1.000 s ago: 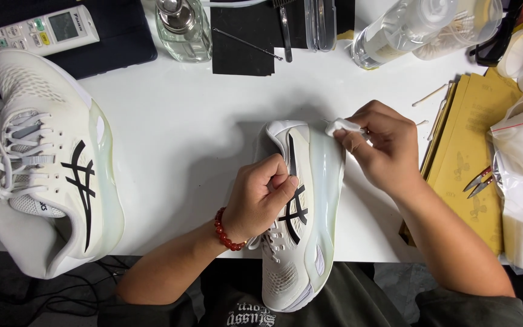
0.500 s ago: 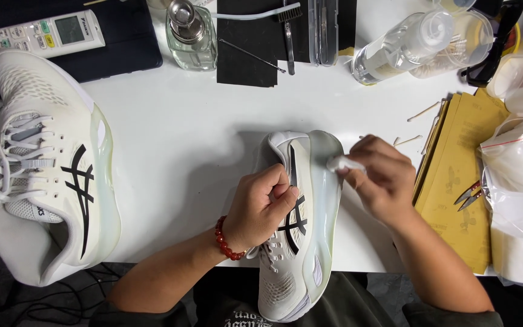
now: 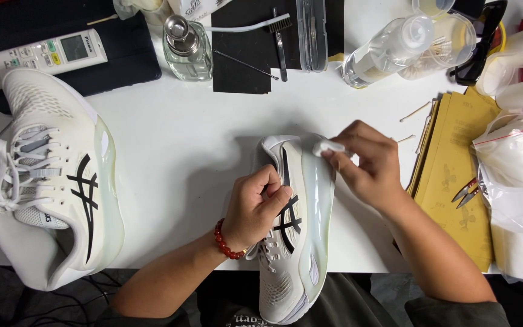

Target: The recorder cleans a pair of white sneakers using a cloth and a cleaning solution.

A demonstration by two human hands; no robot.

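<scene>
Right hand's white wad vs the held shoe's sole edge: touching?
Touching. The head view shows the right hand pressing the white wad onto the translucent sole edge of the held shoe, no gap; the left hand grips its upper.

Left hand [image 3: 260, 204] curled tight; right hand [image 3: 367, 163] pinching (fingers bunched).

Left hand [image 3: 260, 203] grips white sneaker [image 3: 292, 230] with black side stripes, tipped on its side at near edge of white surface [image 3: 195, 139]. Red bead bracelet [image 3: 227, 240] on left wrist. Right hand [image 3: 365, 163] pinches small white wad [image 3: 327, 147], pressed against pale translucent sole near toe. Matching second sneaker [image 3: 52, 181] lies well apart at left, laces loose. Beyond it: white remote control [image 3: 37, 57] on dark mat. Glass bottle [image 3: 186, 48] with metal cap, toothbrush [image 3: 246, 26], clear plastic bottle [image 3: 388, 51] at far side. Yellow sheets [image 3: 455, 175] at right, small snips [image 3: 467, 191] on them.
</scene>
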